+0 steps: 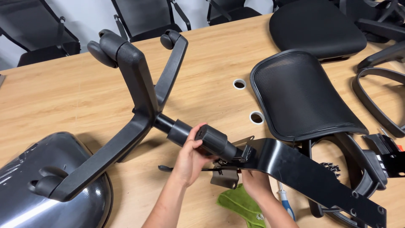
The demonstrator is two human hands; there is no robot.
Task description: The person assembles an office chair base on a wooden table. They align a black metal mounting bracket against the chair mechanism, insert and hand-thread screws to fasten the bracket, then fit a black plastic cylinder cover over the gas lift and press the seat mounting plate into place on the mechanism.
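Left hand: fingers clamping the gas cylinder — long axis running upper-left to lower-right.
Right hand: gripping the seat bracket underneath — fingers hidden.

You face a light wooden desk with black chairs lined along a pale wall.
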